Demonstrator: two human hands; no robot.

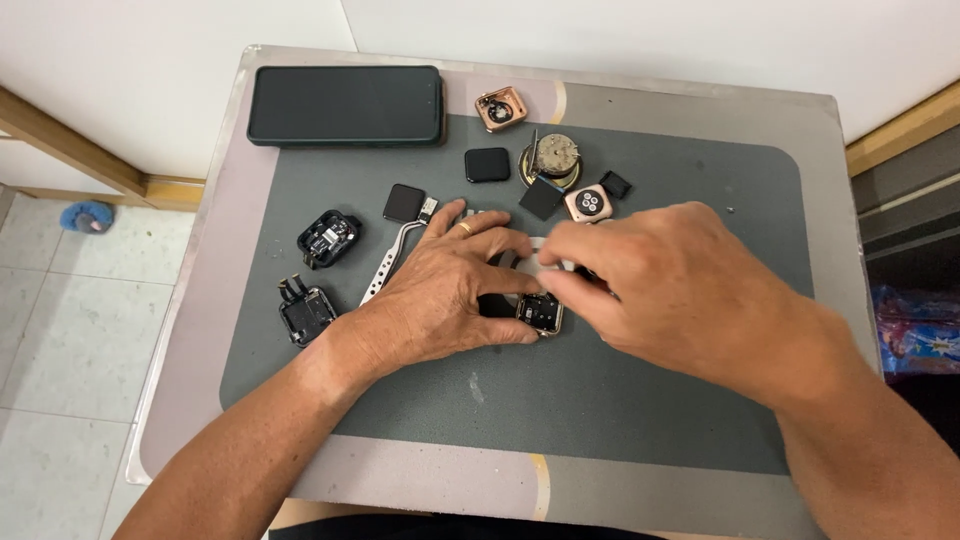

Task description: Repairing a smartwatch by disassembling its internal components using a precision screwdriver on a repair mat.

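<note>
My left hand (450, 290) rests on the grey mat (640, 390), thumb and fingers around a small gold-edged watch case (541, 312) lying open side up. My right hand (665, 285) comes in from the right, its fingertips pinched just above the case on a thin white strap piece (538, 250) that is mostly hidden. A ring sits on one finger of the left hand. What lies under both palms is covered.
A dark phone (345, 104) lies face down at the back left. Scattered watch parts: two black cases (328, 238) (307, 312), black screens (404, 202) (487, 164), rose-gold cases (500, 108) (588, 203), a round metal mechanism (553, 158), a white strap (388, 264). The small table stands against a white wall.
</note>
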